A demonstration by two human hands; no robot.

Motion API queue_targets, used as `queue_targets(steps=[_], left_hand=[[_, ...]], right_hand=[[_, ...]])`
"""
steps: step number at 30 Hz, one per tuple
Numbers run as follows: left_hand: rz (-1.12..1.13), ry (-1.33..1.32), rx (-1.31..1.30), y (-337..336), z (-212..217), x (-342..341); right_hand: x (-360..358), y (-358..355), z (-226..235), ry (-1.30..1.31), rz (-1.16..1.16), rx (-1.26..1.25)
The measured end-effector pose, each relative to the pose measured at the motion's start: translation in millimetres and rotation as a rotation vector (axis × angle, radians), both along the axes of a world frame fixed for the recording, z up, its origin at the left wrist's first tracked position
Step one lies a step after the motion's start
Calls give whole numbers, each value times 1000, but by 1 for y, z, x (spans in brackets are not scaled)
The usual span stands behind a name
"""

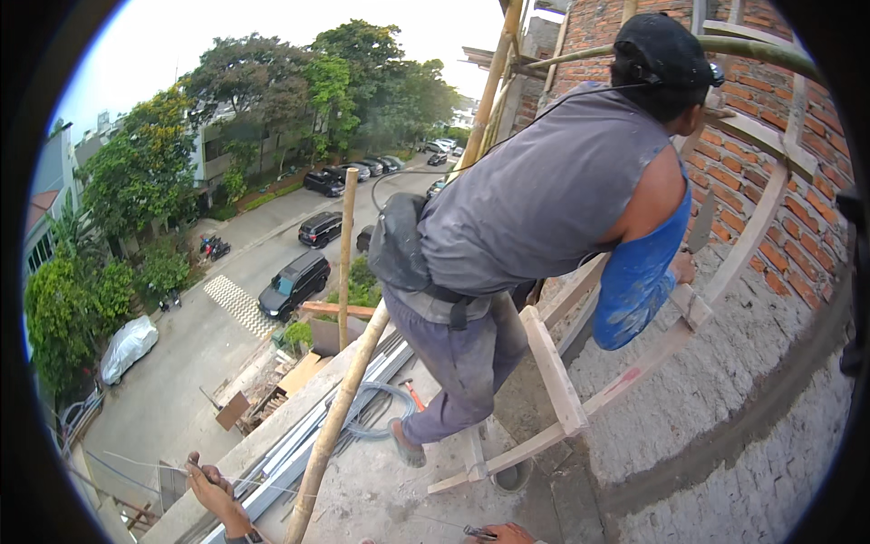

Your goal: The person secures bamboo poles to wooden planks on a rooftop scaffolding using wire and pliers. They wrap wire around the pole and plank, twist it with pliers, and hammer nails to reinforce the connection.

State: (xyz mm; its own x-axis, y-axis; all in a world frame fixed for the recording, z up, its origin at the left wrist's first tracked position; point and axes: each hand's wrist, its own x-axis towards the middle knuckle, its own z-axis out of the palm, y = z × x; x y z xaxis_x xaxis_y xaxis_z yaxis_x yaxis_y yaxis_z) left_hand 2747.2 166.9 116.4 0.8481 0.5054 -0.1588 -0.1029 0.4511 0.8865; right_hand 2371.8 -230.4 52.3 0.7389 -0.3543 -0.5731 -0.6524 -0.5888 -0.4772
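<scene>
Snagging on the tan bamboo pole [337,426] could free thin pale wire [145,462] the left hand [214,497] pinches; right of the pole, the right hand [509,534] grips a dark metal tool [478,532].

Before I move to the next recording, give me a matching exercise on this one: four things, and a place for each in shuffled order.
Things
1. Thin, pale wire
2. Dark metal hand tool
3. Looped grey coil
4. Vehicle under a silver cover

Places
A. Near the co-worker's foot
B. Held in the right hand, at the picture's lower edge
C. Down by the street, toward the picture's left
D. Held in the left hand

Pairs: 1-D, 2-B, 3-A, 4-C
</scene>
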Motion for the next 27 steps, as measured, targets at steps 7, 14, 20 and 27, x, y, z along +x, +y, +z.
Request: queue_targets(steps=[7, 14, 20, 27], left_hand=[[187, -15, 129, 15, -14, 27], [-195, 67, 546, 14, -19, 88], [-201, 87, 158, 0, -15, 106], [3, -1, -133, -3, -24, 130]], right_hand=[[-7, 7, -6, -97, 157, -85], [6, -7, 9, 28, 485, -191], [-1, -19, 21, -100, 321, -96], [-6, -17, 32, -124, -2, 196]])
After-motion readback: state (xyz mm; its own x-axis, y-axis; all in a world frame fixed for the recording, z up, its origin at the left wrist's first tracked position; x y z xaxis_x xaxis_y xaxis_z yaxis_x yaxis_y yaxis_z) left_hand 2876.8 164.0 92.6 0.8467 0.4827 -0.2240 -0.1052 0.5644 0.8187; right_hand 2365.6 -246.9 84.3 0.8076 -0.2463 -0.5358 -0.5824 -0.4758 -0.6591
